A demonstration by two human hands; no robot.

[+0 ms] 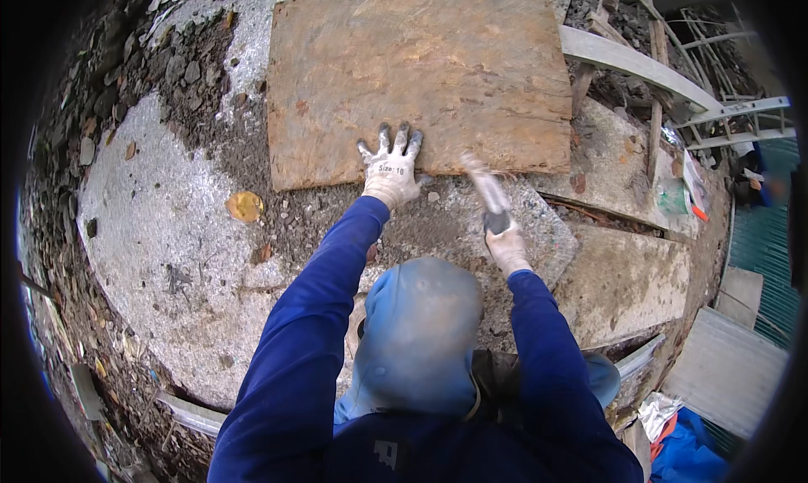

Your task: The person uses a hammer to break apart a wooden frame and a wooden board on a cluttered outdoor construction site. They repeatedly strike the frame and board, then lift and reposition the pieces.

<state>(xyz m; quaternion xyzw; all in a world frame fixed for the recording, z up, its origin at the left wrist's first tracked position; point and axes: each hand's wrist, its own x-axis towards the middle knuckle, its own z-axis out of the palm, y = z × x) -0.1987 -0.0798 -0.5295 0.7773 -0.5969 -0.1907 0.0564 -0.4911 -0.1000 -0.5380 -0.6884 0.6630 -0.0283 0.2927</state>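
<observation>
A weathered brown plywood board [416, 79] lies flat on the ground before me. My left hand [392, 164], in a whitish work glove with grey-soiled fingertips, rests palm down on its near edge with the fingers spread. To the right, my gloved right hand [507, 246] grips a hand tool [489, 186] by its dark handle. The tool's pale shaft points up toward the board's near edge. Motion blurs its far end, so its exact kind and any contact with the board cannot be told.
Pale slabs [164, 230] and dirt surround the board. A long pale beam [637, 66], wooden sticks [656, 104] and a ladder [738, 117] extend at right. Beyond are a person [754, 177] and green corrugated sheeting [760, 243]. Rubble [177, 69] lies upper left.
</observation>
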